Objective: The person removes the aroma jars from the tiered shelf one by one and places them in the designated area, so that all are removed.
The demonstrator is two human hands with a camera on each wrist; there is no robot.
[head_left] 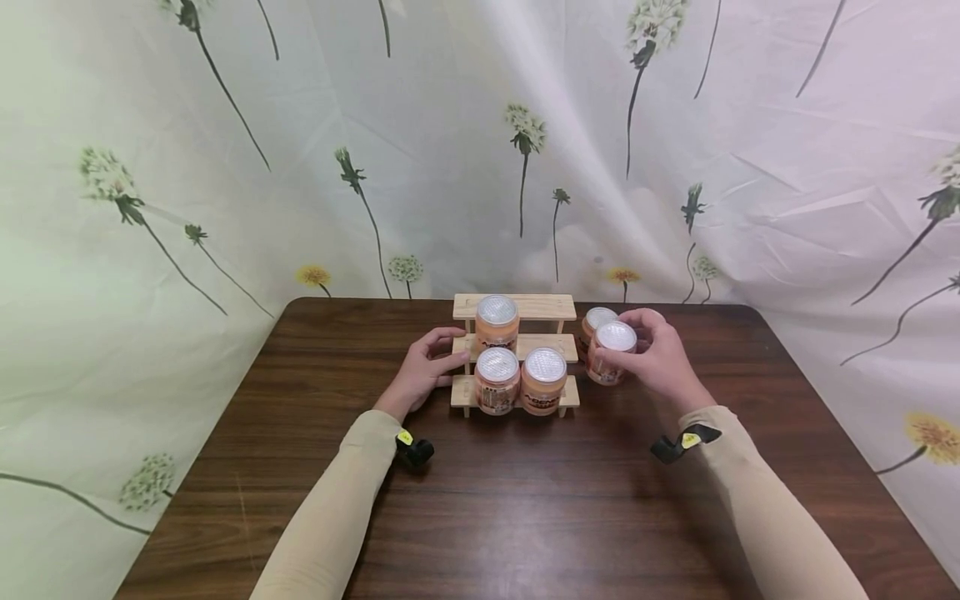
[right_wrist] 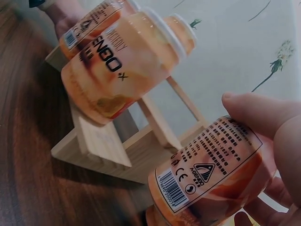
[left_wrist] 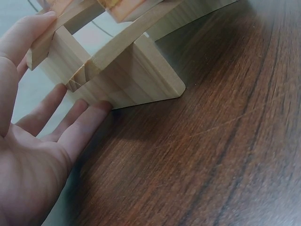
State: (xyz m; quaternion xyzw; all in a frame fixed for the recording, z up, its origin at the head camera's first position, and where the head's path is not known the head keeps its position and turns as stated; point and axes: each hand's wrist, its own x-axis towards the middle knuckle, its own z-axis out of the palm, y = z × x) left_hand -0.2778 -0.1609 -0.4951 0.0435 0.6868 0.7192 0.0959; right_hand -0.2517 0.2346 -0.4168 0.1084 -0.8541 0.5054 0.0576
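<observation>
A three-step wooden rack stands on the table. My left hand is at its left side; in the left wrist view the thumb touches a step's end and the straight fingers touch the side panel. My right hand grips an orange jar with a clear lid, right of the rack; its printed label faces the right wrist camera. Another jar is partly hidden behind it. Two jars, left and right, sit on the bottom step, and one on the middle step.
The dark wood-grain table extends toward me. Behind it hangs a pale curtain printed with dandelions, close to the table's back edge. Black straps with yellow tags, left and right, circle both sleeved wrists.
</observation>
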